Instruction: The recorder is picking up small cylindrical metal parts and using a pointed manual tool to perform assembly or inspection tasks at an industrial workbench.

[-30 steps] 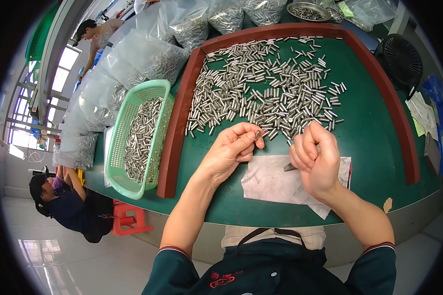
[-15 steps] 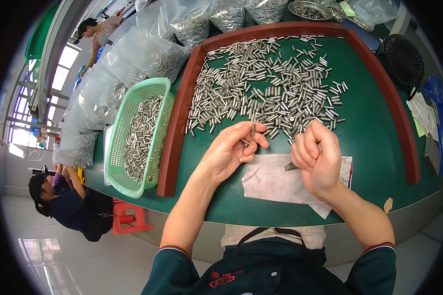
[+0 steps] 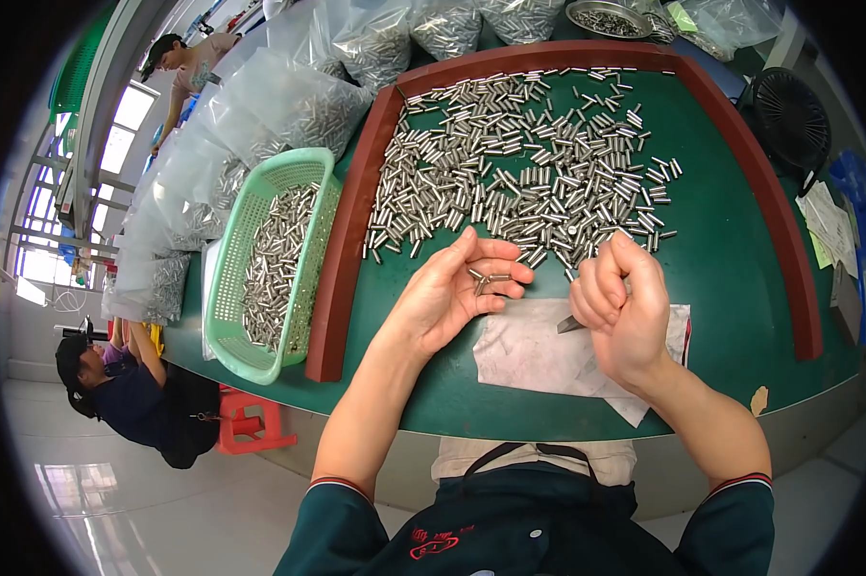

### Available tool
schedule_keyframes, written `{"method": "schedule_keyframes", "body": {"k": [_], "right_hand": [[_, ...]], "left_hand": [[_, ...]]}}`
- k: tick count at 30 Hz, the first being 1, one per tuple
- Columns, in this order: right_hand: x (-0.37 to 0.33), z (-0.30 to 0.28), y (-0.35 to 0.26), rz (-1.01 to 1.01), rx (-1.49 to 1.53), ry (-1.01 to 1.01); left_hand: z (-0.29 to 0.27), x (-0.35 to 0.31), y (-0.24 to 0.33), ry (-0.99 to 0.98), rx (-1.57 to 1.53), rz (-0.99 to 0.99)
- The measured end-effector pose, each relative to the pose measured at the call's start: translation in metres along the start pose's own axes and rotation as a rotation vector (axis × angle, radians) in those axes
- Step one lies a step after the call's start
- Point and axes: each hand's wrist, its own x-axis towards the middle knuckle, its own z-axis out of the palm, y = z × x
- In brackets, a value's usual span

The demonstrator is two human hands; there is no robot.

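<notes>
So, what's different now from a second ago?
The left hand has opened: its thumb has swung up and away from the fingers, releasing its pinch, and metal pins now lie across the fingers. The right hand still grips the dark tool; the cloth and green basket look unchanged.

Head view, single: wide fisheye, the left of a side-by-side pair, worn on the person's head. Aim: down and forward across the table (image 3: 726,240); upright, unmirrored. Range: close; the wearer's dark clothing (image 3: 548,509) along the lower edge, bare forearms (image 3: 371,403) rising from below, left hand (image 3: 443,298) and right hand (image 3: 632,298) near centre. Outer field: plastic bags (image 3: 323,110) upper left, floor (image 3: 78,442) lower left. Distortion: brown frame (image 3: 351,240) bowed; corners black.
</notes>
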Motion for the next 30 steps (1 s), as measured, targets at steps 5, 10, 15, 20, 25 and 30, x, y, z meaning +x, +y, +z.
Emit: {"method": "schedule_keyframes", "body": {"k": [5, 10, 15, 20, 25, 30], "right_hand": [[0.001, 0.000, -0.001, 0.008, -0.006, 0.003], [0.003, 0.001, -0.003, 0.006, -0.009, 0.018], [0.004, 0.006, 0.001, -0.004, 0.007, 0.016], [-0.003, 0.003, 0.001, 0.017, 0.022, 0.074], [-0.006, 0.011, 0.000, 0.034, -0.010, 0.051], [-0.003, 0.014, 0.002, 0.028, -0.026, 0.062]], "left_hand": [[0.006, 0.001, 0.001, 0.015, -0.089, 0.024], [0.011, 0.001, 0.007, 0.043, -0.179, 0.052], [0.002, -0.014, 0.026, 0.073, -0.188, 0.235], [-0.010, -0.048, 0.068, 0.513, 0.072, 1.019], [-0.043, -0.087, 0.081, 1.466, 1.486, 0.782], [-0.034, -0.115, 0.065, 0.287, -0.011, 0.850]]}}
